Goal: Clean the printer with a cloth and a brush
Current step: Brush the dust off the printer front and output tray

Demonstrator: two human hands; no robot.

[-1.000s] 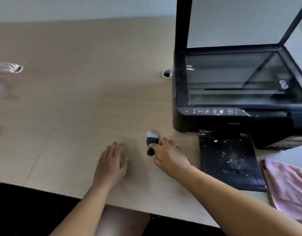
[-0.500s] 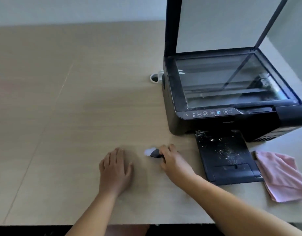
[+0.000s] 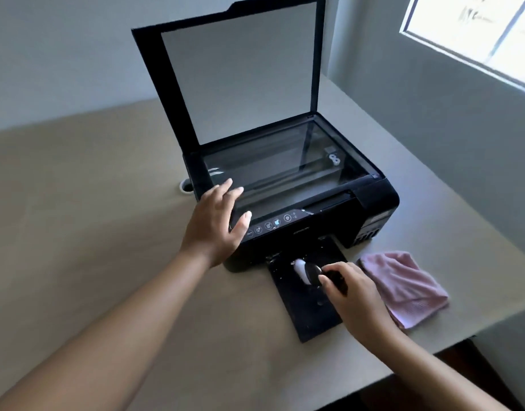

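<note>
Soft daylight (from window (image 3: 474,34)), wide-angle distortion

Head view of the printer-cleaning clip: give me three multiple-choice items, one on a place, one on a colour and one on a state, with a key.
1. The brush is over:
A. the scanner glass
B. the front tray
C. the window sill

2. The cloth is:
A. blue
B. pink
C. white

3. The scanner lid is:
A. raised
B. shut flat
C. taken off and laid aside

Key:
1 B, since the right hand holds the brush with its pale bristles over the black tray.
2 B, since the folded fabric to the right of the tray is pink.
3 A, since the lid stands open, hinged at the back.
</note>
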